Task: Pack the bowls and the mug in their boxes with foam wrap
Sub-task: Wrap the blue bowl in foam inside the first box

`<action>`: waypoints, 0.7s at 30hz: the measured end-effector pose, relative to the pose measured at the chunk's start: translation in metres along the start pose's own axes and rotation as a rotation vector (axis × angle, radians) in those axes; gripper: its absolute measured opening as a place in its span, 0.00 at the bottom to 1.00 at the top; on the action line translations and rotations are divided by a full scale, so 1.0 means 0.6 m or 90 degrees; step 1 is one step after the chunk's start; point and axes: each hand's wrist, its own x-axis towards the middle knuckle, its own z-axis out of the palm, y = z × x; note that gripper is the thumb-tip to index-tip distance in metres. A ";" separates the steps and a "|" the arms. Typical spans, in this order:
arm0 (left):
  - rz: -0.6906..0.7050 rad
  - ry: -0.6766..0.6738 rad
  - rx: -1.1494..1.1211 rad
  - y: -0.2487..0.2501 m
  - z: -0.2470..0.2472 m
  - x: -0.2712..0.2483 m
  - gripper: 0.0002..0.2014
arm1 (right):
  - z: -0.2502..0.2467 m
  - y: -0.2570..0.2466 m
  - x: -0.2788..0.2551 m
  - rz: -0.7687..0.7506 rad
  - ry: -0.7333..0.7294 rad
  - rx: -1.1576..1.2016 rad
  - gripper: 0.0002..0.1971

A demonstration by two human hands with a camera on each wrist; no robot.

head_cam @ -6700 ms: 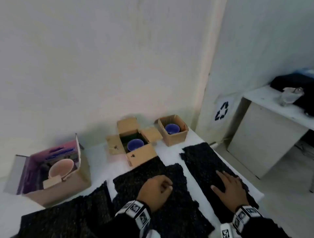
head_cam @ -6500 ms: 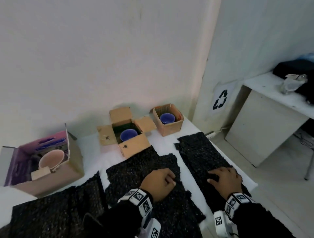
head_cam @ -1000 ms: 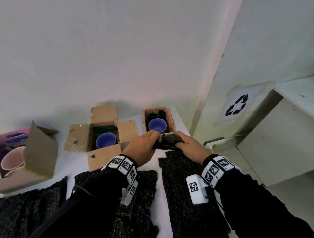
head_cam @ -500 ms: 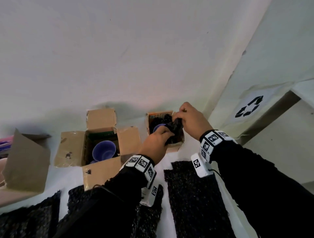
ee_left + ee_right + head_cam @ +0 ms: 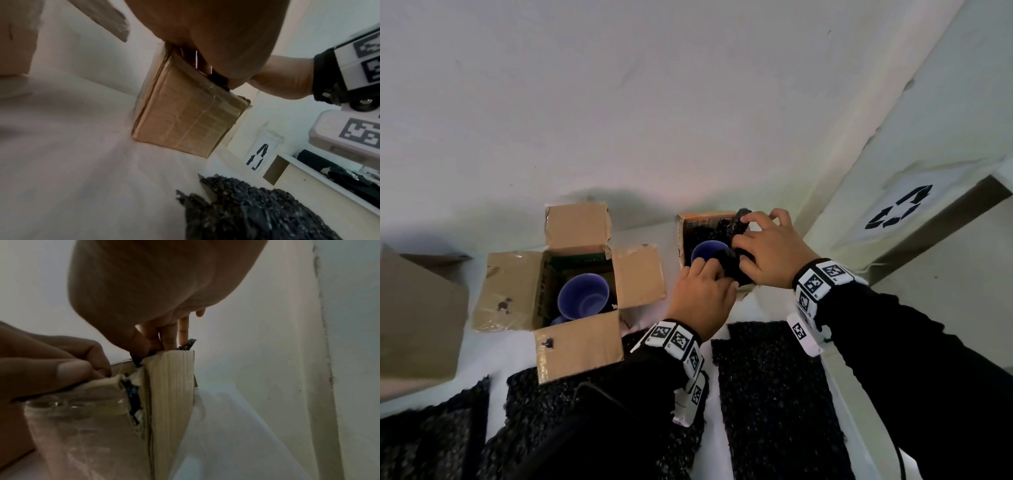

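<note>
A small open cardboard box at the table's back right holds a blue bowl. A strip of black foam wrap runs round the bowl along the box's right side. My left hand pinches the strip's near end at the box's front wall. My right hand grips the far part of the strip, with its fingers pushing down at the rim. A second blue bowl sits in the middle box, whose flaps are open. The mug is out of view.
Three black foam sheets lie along the table's front: right, middle under my left sleeve, left. A bigger box's flap stands at the far left. Behind the boxes is a wall; right of the table a cabinet stands lower.
Over the last second both hands carried the foam strip from the table to the small box and into it. My right hand has shifted along the box's right side; the left stays at the front wall.
</note>
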 end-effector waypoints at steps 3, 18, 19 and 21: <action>-0.007 0.023 -0.007 0.000 0.001 0.004 0.13 | 0.006 0.001 0.002 0.015 -0.005 -0.026 0.21; -0.074 0.059 -0.173 -0.024 -0.002 0.009 0.05 | 0.006 -0.025 0.020 0.047 -0.035 0.063 0.22; -0.068 0.054 -0.160 -0.023 -0.001 0.010 0.06 | 0.006 -0.028 0.021 0.018 -0.057 0.056 0.19; -0.040 0.048 -0.106 -0.023 0.001 0.008 0.10 | 0.007 -0.022 0.019 -0.021 -0.064 0.075 0.12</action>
